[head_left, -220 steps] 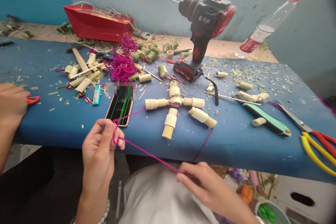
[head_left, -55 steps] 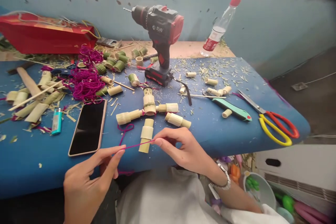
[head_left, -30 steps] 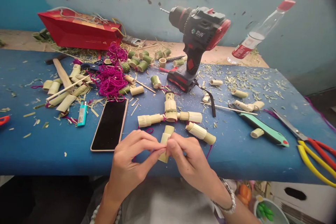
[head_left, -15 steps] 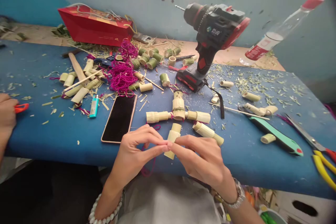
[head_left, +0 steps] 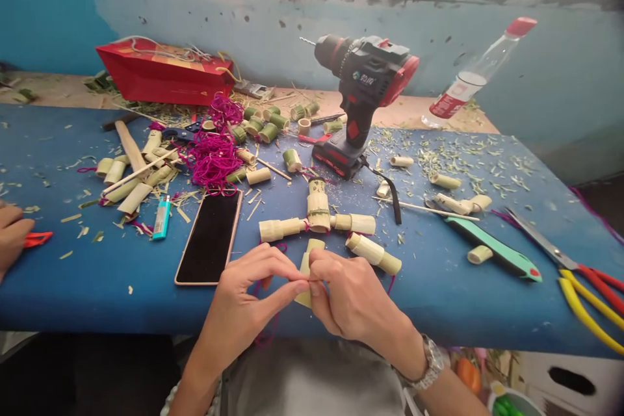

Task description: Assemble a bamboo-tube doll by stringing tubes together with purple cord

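Note:
My left hand (head_left: 253,286) and my right hand (head_left: 346,289) meet fingertip to fingertip above the table's front edge, both pinched closed. What lies between the fingertips is too small to make out. A purple string (head_left: 267,333) hangs down behind my left hand. Partly hidden behind the fingers lies a peeled bamboo piece (head_left: 316,244). Just beyond is a small bamboo figure (head_left: 318,207) with a drawn face, its two arms (head_left: 280,229) laid out sideways. Another jointed bamboo piece (head_left: 373,253) rests to the right of my right hand.
A phone (head_left: 209,240), a lighter (head_left: 161,218) and tangled purple string (head_left: 214,159) lie left. A cordless drill (head_left: 358,91) stands behind the figure. Right are a green-handled tool (head_left: 494,248), scissors (head_left: 550,247) and a bottle (head_left: 461,94). Another person's hand (head_left: 12,237) is at far left.
My right hand has turned and its fingers have curled in more tightly at the left fingertips. The whole view has tilted up and shifted somewhat.

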The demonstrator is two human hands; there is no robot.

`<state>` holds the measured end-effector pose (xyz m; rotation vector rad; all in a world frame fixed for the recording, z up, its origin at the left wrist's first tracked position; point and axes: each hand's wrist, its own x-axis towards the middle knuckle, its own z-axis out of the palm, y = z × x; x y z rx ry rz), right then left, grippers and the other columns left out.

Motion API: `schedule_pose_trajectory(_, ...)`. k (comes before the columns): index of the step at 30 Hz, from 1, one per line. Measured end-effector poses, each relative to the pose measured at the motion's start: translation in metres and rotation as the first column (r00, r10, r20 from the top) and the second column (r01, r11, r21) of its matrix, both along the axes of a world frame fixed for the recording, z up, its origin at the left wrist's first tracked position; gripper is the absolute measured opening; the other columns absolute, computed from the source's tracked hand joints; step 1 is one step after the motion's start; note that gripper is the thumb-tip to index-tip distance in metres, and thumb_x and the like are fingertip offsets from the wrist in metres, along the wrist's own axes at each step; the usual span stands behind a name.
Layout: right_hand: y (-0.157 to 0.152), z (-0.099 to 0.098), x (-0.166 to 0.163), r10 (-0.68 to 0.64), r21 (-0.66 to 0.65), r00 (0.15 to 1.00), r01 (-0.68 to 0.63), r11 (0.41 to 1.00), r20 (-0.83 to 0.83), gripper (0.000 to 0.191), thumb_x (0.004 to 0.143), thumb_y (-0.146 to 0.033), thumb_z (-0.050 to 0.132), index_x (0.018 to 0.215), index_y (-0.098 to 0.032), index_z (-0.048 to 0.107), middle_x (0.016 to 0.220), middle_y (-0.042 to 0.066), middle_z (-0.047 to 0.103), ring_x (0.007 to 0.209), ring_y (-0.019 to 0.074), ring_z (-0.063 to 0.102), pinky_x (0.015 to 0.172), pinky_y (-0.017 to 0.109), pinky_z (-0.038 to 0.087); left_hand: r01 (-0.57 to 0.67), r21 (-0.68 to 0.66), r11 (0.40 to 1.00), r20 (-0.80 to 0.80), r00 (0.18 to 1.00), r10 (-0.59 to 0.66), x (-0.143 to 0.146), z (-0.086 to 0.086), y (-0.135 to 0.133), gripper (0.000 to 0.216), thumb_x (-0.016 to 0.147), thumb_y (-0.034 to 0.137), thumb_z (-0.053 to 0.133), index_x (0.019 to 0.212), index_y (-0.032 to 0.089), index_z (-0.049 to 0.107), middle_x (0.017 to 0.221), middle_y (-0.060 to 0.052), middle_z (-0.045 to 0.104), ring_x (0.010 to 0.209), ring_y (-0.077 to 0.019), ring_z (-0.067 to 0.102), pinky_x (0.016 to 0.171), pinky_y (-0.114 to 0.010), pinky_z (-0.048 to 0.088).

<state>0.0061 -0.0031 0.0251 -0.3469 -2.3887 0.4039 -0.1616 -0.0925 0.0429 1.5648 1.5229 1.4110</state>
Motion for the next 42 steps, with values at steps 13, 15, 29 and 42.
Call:
schedule_pose_trajectory(13, -0.014, 0.003, -0.001, -0.009, -0.375, 0.988, -0.049, 0.926, -0.152, 0.017, 0.108, -0.019, 0.042, 0.092, -0.021, 0.049, 0.068, -0.008, 0.051, 0.052, 0.0055, 0.045, 0.054, 0.024, 0.030, -0.060, 0.264, 0.963, -0.108, 0.990, 0.092, 0.003, -0.010, -0.001, 0.014, 0.086, 0.008, 0.078, 0.090, 0.021, 0.075, 0.076, 0.002, 0.070, 0.065, -0.0093, 0.060, 0.052, -0.020, 0.046)
schedule_pose_trajectory(15, -0.016, 0.000, -0.003, -0.020, -0.440, 0.982, -0.065, 0.896, -0.185, 0.021, 0.109, -0.023, 0.044, 0.089, -0.020, 0.050, 0.065, -0.007, 0.048, 0.049, 0.0054, 0.042, 0.052, 0.024, 0.030, -0.075, 0.288, 0.955, -0.123, 0.986, 0.115, 0.004, -0.010, 0.000, 0.016, 0.085, 0.008, 0.079, 0.093, 0.021, 0.075, 0.077, 0.002, 0.070, 0.065, -0.0087, 0.060, 0.052, -0.019, 0.046)
schedule_pose_trajectory(29, -0.020, -0.001, -0.017, -0.243, -0.553, 0.935, 0.063, 0.831, -0.259, 0.046, 0.109, -0.024, 0.050, 0.064, -0.018, 0.040, 0.054, -0.006, 0.036, 0.045, 0.0045, 0.033, 0.045, 0.021, 0.028, -0.125, 0.341, 0.932, -0.199, 0.959, 0.201, 0.008, -0.013, 0.008, 0.015, 0.085, 0.008, 0.075, 0.085, 0.021, 0.069, 0.074, 0.002, 0.068, 0.067, -0.0102, 0.062, 0.054, -0.022, 0.046)
schedule_pose_trajectory(42, -0.015, -0.002, -0.014, -0.236, -0.443, 0.947, 0.119, 0.889, -0.219, 0.048, 0.112, -0.027, 0.043, 0.065, -0.018, 0.043, 0.054, -0.005, 0.040, 0.045, 0.0048, 0.035, 0.047, 0.023, 0.029, -0.049, 0.312, 0.949, -0.199, 0.973, 0.116, 0.004, -0.017, 0.008, 0.023, 0.088, 0.009, 0.078, 0.106, 0.023, 0.078, 0.081, 0.000, 0.071, 0.069, -0.0098, 0.064, 0.060, -0.020, 0.053)
